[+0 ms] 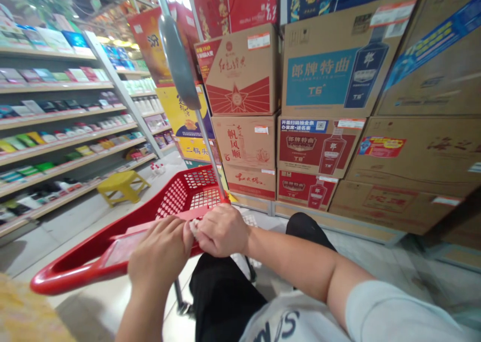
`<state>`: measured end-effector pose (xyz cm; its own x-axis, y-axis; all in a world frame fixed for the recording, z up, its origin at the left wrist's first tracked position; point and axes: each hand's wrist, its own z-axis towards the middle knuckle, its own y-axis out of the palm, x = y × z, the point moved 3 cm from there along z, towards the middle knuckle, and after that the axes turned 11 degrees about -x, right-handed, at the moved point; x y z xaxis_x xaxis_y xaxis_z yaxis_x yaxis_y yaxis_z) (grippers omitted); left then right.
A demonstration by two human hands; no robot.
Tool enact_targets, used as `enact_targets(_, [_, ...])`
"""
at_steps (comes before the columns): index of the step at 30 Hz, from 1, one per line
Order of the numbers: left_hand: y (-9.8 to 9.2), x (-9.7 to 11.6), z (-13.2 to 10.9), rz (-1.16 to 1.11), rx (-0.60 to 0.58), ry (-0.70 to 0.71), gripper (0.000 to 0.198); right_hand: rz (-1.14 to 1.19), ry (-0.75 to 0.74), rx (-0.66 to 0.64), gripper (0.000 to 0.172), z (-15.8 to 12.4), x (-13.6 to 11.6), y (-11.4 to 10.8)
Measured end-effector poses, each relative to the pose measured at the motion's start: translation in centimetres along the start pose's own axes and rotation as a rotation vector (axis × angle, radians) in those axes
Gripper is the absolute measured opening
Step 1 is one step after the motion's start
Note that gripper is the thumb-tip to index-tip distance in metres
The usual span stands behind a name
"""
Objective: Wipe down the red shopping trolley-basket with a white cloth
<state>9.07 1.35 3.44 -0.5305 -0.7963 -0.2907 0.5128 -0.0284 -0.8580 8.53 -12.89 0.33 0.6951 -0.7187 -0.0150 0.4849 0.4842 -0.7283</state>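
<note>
My left hand and my right hand meet above a red plastic shopping trolley-basket. Between their fingertips is a small crumpled white item, perhaps paper or tissue, and both hands pinch it. Most of it is hidden by my fingers. The hands are just over the basket's long red handle and its flat panel. The basket's red mesh wall stretches away beyond them.
A thin pole with a grey paddle-shaped top rises from the basket. Stacked printed cardboard cartons form a wall ahead and right. Store shelves of packaged goods line the left, and a yellow stool stands on the floor.
</note>
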Motion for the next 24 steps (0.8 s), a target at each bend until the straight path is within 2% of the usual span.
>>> enact_targets(6, [0.4,-0.2,0.9,0.007,-0.03,-0.026,0.029,0.072,0.012,0.015,0.024,1.0,1.4,0.4])
enact_targets(10, [1.0,-0.6,1.6,0.02,-0.029,-0.058,0.028,0.136,0.048,0.121,0.016,0.5,2.3,1.5])
enact_targets(13, [1.7,-1.2,1.8,0.019,-0.022,-0.066,0.026,0.188,0.06,0.172,0.019,0.1,2.5,2.4])
enact_targets(15, [2.2,-1.8,1.7,0.009,-0.046,-0.074,0.026,0.195,0.092,0.14,0.019,0.7,2.4,2.6])
enact_targets(20, [3.4,-3.7,1.1,-0.012,-0.063,-0.094,0.026,0.171,0.294,-0.067,0.027,4.3,2.3,2.3])
enact_targets(24, [3.7,-5.2,0.6,-0.015,-0.057,-0.087,0.028,0.142,0.246,-0.064,0.025,4.7,1.9,3.4])
